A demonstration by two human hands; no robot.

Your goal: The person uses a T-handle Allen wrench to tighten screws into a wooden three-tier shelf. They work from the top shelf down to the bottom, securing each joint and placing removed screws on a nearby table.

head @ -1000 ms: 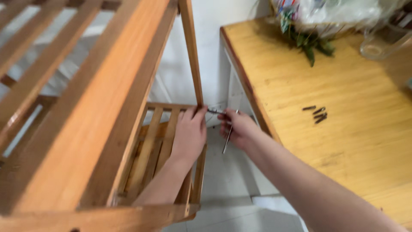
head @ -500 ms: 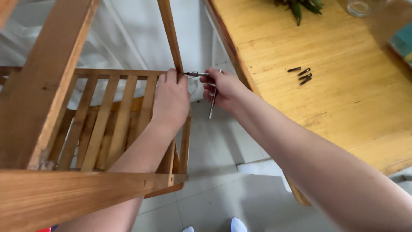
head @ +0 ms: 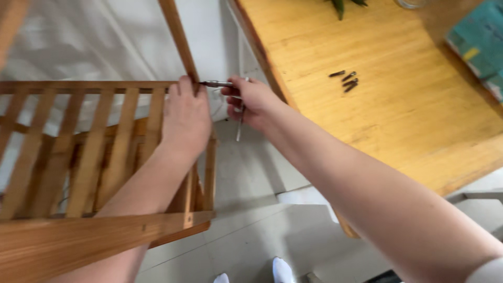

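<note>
A slatted wooden shelf rack [head: 94, 141] stands at the left, with an upright post [head: 178, 36] at its far corner. My left hand [head: 186, 118] lies flat on the slats and presses against that corner. Beside the post, my right hand [head: 249, 99] grips a thin metal hex key [head: 240, 123]; its long arm hangs down below the fingers. A dark metal bolt [head: 216, 84] sticks out of the post towards my right hand.
A wooden table [head: 398, 94] fills the right side, with several dark screws [head: 346, 79] lying loose on it. Green leaves [head: 343, 4] and a teal booklet [head: 479, 44] sit at its far edge. White shoes [head: 283, 270] show on the grey tiled floor below.
The view has tilted down and closed in, so the rack's lower shelf now fills the left. Both hands stay at the post's corner, the right one still on the hex key.
</note>
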